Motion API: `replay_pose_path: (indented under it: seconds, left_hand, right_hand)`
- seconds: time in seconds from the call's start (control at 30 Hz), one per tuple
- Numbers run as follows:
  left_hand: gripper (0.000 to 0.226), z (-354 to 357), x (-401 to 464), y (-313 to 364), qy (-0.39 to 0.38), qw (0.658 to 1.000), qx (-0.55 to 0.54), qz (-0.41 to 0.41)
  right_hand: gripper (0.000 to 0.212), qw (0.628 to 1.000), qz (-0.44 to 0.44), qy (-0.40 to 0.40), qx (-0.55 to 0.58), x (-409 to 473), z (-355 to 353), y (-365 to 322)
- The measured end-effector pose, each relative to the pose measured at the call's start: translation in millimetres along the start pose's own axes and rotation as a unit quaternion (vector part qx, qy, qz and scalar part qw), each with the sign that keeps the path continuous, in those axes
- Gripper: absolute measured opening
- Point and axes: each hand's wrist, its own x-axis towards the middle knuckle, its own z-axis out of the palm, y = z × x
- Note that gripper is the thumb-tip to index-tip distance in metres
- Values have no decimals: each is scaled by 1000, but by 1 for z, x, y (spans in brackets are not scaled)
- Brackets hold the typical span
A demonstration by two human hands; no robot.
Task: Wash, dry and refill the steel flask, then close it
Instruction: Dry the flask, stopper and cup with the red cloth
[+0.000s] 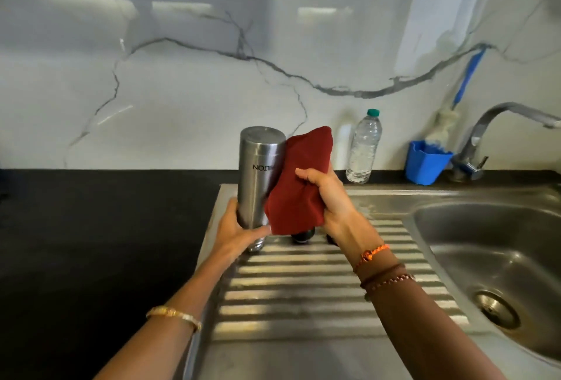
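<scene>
The red cloth [299, 179] covers the right side of the upside-down steel flask [258, 176], so its printed lettering gets cut off. Two small dark round things [302, 235] on the ribbed steel drainboard [318, 288] peek out under the cloth, can't tell what they are. The chrome tap [498, 130] spout runs off the right edge.
</scene>
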Motion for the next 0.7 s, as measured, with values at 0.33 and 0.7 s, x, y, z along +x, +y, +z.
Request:
replay_pose_path:
  seconds: [0.33,0.7]
  left_hand:
    - [89,-25,-31,109,-56,910,243,332]
    - [77,54,-105,138,-114,941,-1,318]
  right_hand:
    - [98,988,-85,102,76,-71,-36,-30]
    - [46,921,-85,262,275,-155,-109,-34]
